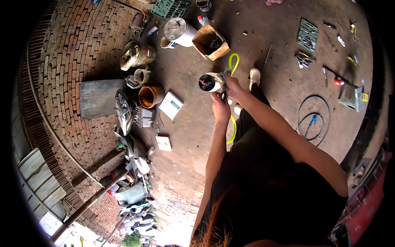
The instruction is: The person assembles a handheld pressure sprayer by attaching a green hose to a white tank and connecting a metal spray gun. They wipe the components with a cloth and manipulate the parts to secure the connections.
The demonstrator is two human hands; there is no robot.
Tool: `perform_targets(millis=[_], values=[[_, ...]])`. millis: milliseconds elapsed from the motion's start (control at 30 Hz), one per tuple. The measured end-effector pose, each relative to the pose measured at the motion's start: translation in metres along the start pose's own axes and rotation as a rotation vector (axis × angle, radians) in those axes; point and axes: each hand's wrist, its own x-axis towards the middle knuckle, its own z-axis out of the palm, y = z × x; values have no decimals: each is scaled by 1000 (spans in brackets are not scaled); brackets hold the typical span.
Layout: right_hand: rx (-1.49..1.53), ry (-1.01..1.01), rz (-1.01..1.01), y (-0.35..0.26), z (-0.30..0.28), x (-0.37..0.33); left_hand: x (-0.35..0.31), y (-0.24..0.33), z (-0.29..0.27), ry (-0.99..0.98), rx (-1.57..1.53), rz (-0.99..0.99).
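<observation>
Gritty floor (189, 131) | hands (221, 109) at black-ended cylinder (207, 83), perhaps metal | looped hose (238, 61)

Around the view's centre, an open cardboard box (219, 52) stands at twelve o'clock, a green-cased socket set (307, 35) at two, a coiled hose (314, 118) at three, an orange-brown bucket (158, 94) at ten.

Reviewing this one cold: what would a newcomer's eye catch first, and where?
Probably the vivid yellow-green hose, which shows above and below the person's left hand and right hand, close together at a black-ended pale cylinder. Next might come the brick wall bending along the left, then the green tool case lying open on the floor at upper right.
</observation>
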Motion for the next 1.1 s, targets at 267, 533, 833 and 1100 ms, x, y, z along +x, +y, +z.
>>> perform_targets(millis=[267,533,833,1100], values=[[22,-21,-46,-4,1,17,-13,-6,-21,-11,-14,-88],[32,107,-101,-25,-19,38,-39,3,-53,-118,-106,-186],[-13,136,-166,-25,-30,54,-56,10,-78,-134,-91,-151],[52,217,-205,-18,-55,83,-84,29,-116,-144,-144,-266]])
